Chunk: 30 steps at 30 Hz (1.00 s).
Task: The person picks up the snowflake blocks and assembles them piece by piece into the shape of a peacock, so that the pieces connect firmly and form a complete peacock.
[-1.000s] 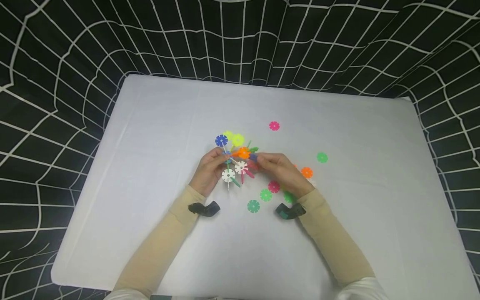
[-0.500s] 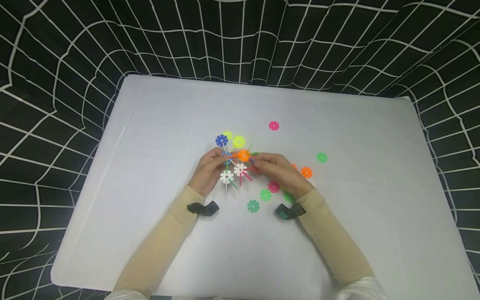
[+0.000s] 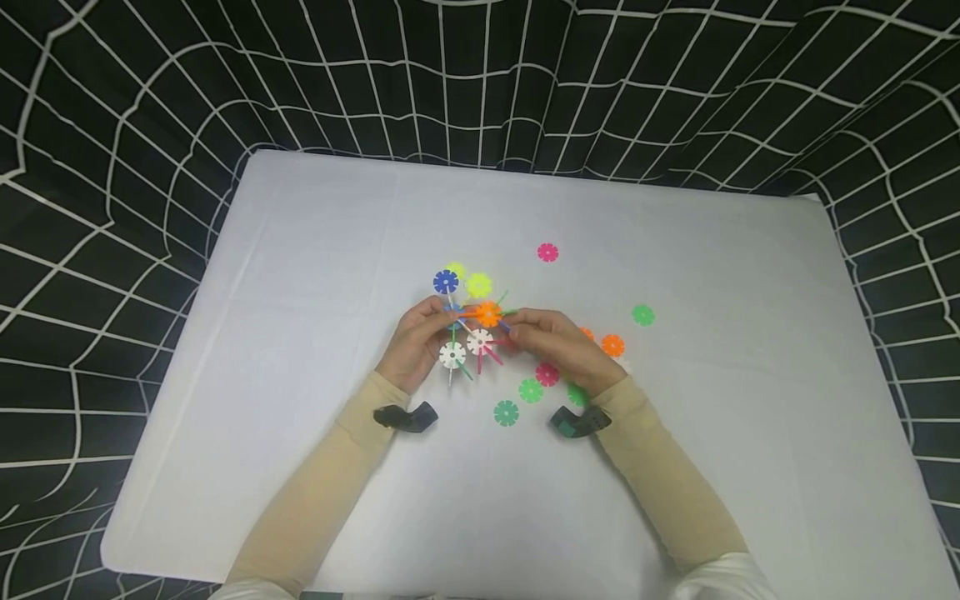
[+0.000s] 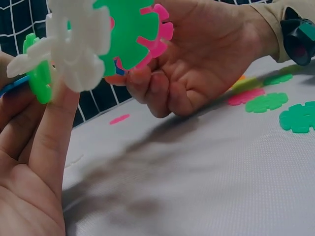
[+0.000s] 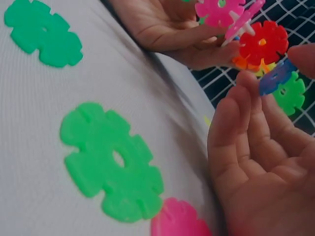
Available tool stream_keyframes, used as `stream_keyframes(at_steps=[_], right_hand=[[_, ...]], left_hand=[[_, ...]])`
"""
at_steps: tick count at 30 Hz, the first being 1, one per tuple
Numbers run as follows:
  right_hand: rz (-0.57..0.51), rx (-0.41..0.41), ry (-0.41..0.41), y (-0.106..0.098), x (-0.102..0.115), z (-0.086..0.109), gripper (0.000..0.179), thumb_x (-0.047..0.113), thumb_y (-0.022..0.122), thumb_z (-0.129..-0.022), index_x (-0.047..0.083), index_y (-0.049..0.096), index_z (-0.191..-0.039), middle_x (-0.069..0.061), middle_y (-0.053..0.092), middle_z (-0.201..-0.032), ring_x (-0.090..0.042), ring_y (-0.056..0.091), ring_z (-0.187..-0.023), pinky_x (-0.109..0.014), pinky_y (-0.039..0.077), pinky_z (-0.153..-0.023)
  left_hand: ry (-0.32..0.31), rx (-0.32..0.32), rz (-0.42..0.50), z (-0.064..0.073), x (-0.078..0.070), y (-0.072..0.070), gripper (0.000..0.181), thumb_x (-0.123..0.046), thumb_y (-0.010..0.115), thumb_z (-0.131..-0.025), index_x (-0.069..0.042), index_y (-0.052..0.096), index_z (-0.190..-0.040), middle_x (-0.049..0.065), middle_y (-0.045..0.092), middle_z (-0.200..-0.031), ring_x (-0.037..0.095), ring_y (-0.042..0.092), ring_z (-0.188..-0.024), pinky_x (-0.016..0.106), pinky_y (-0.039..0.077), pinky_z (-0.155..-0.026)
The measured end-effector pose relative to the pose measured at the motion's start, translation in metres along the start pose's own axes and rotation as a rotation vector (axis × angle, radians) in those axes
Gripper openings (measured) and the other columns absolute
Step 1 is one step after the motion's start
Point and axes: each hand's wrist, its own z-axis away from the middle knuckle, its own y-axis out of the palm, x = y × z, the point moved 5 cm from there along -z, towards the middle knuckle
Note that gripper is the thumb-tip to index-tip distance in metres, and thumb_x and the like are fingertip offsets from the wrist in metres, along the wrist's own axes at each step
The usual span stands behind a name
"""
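Note:
A cluster of slotted plastic snowflake discs joined edge to edge is held between both hands above the table. In the head view my left hand [image 3: 411, 340] grips its left side, near a light blue disc. Dark blue [image 3: 446, 282], orange [image 3: 489, 314] and white discs [image 3: 452, 355] stick out of the cluster. From the right, my right hand [image 3: 561, 340] pinches a blue disc [image 5: 275, 77] between thumb and fingers; the right wrist view shows it beside a red disc [image 5: 263, 43] and a green disc [image 5: 290, 93]. A white disc [image 4: 78, 44] hides part of the cluster in the left wrist view.
Loose discs lie flat on the white table [image 3: 300, 292]: pink [image 3: 548, 252] toward the back, green [image 3: 643, 315] and orange [image 3: 612, 345] at the right. More green and pink ones lie near the right wrist. A black curtain with white grid lines [image 3: 487, 83] surrounds the table.
The cluster has turned slightly and its orange disc has shifted a little toward the person. The right hand's fingers have moved closer to the orange disc. The loose discs stay put.

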Motion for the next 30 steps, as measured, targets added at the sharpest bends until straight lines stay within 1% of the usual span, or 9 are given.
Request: stream_keyframes(at_steps=[4, 9, 12, 16, 20, 22, 25, 28, 30], right_hand=[[0.014, 0.019, -0.005, 0.001, -0.001, -0.001, 0.034, 0.029, 0.058, -0.098, 0.004, 0.065, -0.121, -0.007, 0.064, -0.125, -0.025, 0.052, -0.123, -0.042, 0.043, -0.11], [0.057, 0.004, 0.009, 0.0, -0.002, -0.002, 0.04, 0.036, 0.063, -0.098, -0.004, 0.062, -0.105, -0.01, 0.061, -0.101, -0.025, 0.054, -0.106, -0.038, 0.047, -0.099], [0.063, 0.016, 0.008, 0.0, -0.003, -0.001, 0.036, 0.032, 0.061, -0.097, 0.0, 0.064, -0.115, -0.008, 0.063, -0.108, -0.025, 0.053, -0.11, -0.036, 0.046, -0.099], [0.063, 0.03, -0.004, -0.002, -0.005, -0.001, 0.039, 0.022, 0.057, -0.097, 0.007, 0.062, -0.133, -0.003, 0.063, -0.132, -0.024, 0.054, -0.12, -0.035, 0.045, -0.105], [0.05, 0.015, -0.031, -0.006, -0.009, -0.002, 0.035, 0.016, 0.058, -0.099, 0.003, 0.062, -0.131, -0.004, 0.066, -0.128, -0.022, 0.059, -0.115, -0.029, 0.051, -0.101], [0.038, -0.008, -0.022, -0.008, -0.01, -0.003, 0.032, 0.015, 0.061, -0.099, 0.003, 0.063, -0.129, -0.006, 0.069, -0.119, -0.021, 0.063, -0.104, -0.027, 0.054, -0.095], [0.083, -0.08, 0.009, -0.012, -0.008, -0.003, 0.029, 0.019, 0.065, -0.099, 0.008, 0.066, -0.126, -0.006, 0.071, -0.111, -0.021, 0.065, -0.093, -0.026, 0.056, -0.088], [0.182, -0.175, 0.052, -0.016, -0.001, 0.002, 0.025, 0.025, 0.066, -0.098, 0.015, 0.068, -0.121, -0.005, 0.07, -0.112, -0.022, 0.066, -0.095, -0.029, 0.057, -0.091], [0.267, -0.22, 0.08, -0.019, 0.005, 0.008, 0.023, 0.029, 0.066, -0.098, 0.019, 0.07, -0.118, -0.002, 0.069, -0.117, -0.021, 0.064, -0.104, -0.032, 0.055, -0.094]], left_hand=[[0.002, 0.001, -0.01, 0.0, 0.001, -0.001, 0.023, 0.001, 0.053, -0.097, -0.015, 0.055, -0.08, -0.006, 0.061, -0.085, 0.011, 0.066, -0.088, 0.02, 0.055, -0.079], [0.021, 0.014, -0.006, 0.0, 0.001, -0.001, 0.023, 0.002, 0.052, -0.097, -0.014, 0.055, -0.081, -0.004, 0.065, -0.086, 0.011, 0.07, -0.085, 0.02, 0.057, -0.076], [0.024, 0.018, 0.001, 0.0, 0.001, -0.001, 0.025, 0.003, 0.051, -0.097, -0.014, 0.055, -0.08, -0.004, 0.065, -0.085, 0.011, 0.071, -0.083, 0.021, 0.057, -0.074], [0.02, 0.009, 0.0, 0.001, 0.0, -0.001, 0.026, 0.003, 0.051, -0.098, -0.014, 0.054, -0.079, -0.005, 0.064, -0.086, 0.01, 0.069, -0.087, 0.02, 0.056, -0.077], [0.009, -0.003, 0.001, 0.001, -0.001, -0.002, 0.025, 0.001, 0.05, -0.099, -0.015, 0.053, -0.08, -0.005, 0.069, -0.091, 0.012, 0.068, -0.097, 0.021, 0.055, -0.083], [0.005, -0.008, 0.005, 0.001, -0.001, -0.002, 0.024, 0.0, 0.05, -0.099, -0.015, 0.053, -0.08, -0.005, 0.07, -0.092, 0.013, 0.068, -0.099, 0.022, 0.056, -0.085], [0.003, -0.003, 0.014, 0.001, -0.002, -0.002, 0.024, 0.0, 0.05, -0.099, -0.014, 0.053, -0.081, -0.003, 0.07, -0.094, 0.013, 0.069, -0.099, 0.022, 0.057, -0.086], [0.005, -0.005, 0.039, 0.0, -0.002, -0.002, 0.023, 0.0, 0.049, -0.1, -0.014, 0.053, -0.081, -0.002, 0.071, -0.1, 0.014, 0.069, -0.1, 0.022, 0.057, -0.085], [0.006, -0.006, 0.054, 0.0, -0.002, -0.003, 0.024, 0.0, 0.048, -0.1, -0.014, 0.053, -0.081, -0.001, 0.07, -0.101, 0.014, 0.069, -0.099, 0.022, 0.057, -0.083]])
